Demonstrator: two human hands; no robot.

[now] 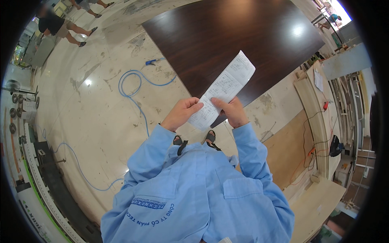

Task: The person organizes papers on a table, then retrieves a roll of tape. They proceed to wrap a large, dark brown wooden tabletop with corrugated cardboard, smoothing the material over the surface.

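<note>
A long white sheet of paper (229, 83), folded into a strip and covered with small dark writing, is held out in front of me. My left hand (181, 113) grips its left edge near the lower end, thumb on top. On the other edge, my right hand (231, 110) pinches the paper with its thumb across the face. The fingers of both hands are partly hidden behind the sheet. Beyond and beneath it lies a large dark brown wood-grain tabletop (227, 34) with a glossy surface, its near corner below the paper.
A blue air hose (130, 95) with a blue nozzle (150, 62) coils on the pale, stained floor (97, 117). Light boards (320, 202) and orange cables (311, 152) lie to the right. A green-edged machine (44, 198) stands left. Two people (65, 28) are at the far left.
</note>
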